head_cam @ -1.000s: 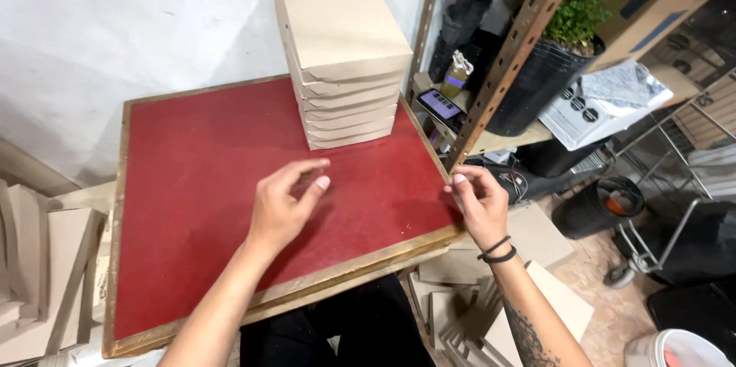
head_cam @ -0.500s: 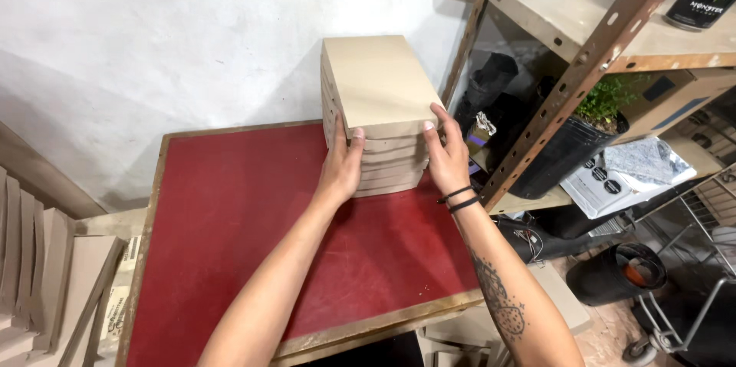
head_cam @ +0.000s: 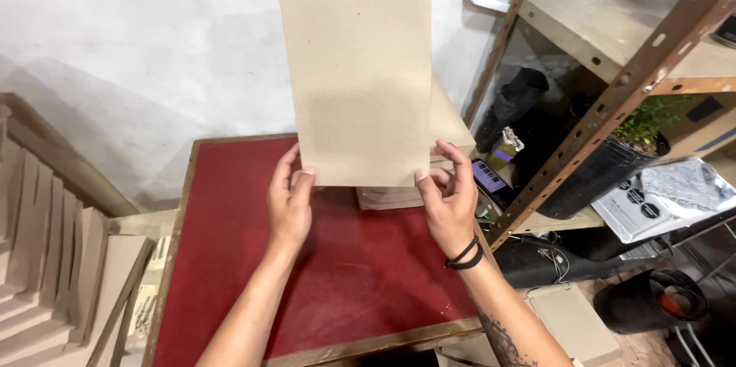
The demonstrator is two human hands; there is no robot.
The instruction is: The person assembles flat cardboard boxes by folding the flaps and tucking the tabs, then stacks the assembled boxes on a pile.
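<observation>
Flat rectangular sheet of grey-brown cardboard (head_cam: 359, 79), held upright in front of me above the red felt-covered tabletop (head_cam: 337, 275), its long axis running vertically and its broad face turned toward me. Both of my grips take it at its bottom edge, so the whole sheet stands up and away from my hands. My left hand (head_cam: 289, 202) pinches the lower left corner, thumb on the near face and fingers behind. My right hand (head_cam: 448, 198) pinches the lower right corner in the same way, a black band at the wrist. Each grip is narrow, closed on the sheet; neither hand is nearer, as they sit level and symmetrically at the two corners.

Directly behind and below the sheet, partly hidden by it, lies the stack of matching cardboard pieces (head_cam: 429, 160) on the far right of the tabletop. A wooden frame (head_cam: 172, 244) borders the red surface. To my right stands a perforated metal shelf rack (head_cam: 613, 98) carrying a potted green plant (head_cam: 652, 118); to my left, further cardboard pieces (head_cam: 54, 260) lean on edge.
</observation>
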